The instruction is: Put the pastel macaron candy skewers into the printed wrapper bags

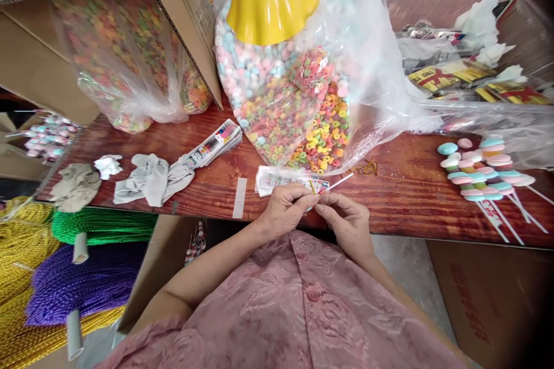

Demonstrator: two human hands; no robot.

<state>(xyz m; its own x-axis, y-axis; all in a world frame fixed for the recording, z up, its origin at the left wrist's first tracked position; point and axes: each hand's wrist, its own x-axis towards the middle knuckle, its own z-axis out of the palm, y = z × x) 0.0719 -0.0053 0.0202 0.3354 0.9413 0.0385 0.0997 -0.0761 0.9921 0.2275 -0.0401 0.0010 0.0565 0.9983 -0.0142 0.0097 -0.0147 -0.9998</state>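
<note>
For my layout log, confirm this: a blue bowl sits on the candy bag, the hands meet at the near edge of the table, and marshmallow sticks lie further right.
The colour is wrong: the head view shows a yellow bowl on the candy bag. Otherwise right: left hand and right hand meet at the near edge of the table, marshmallow sticks further right.

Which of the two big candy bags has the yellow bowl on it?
The middle bag, showing pastel pieces. The yellow bowl sits upside down on it; the other bag, by the open cardboard box, has none.
</note>
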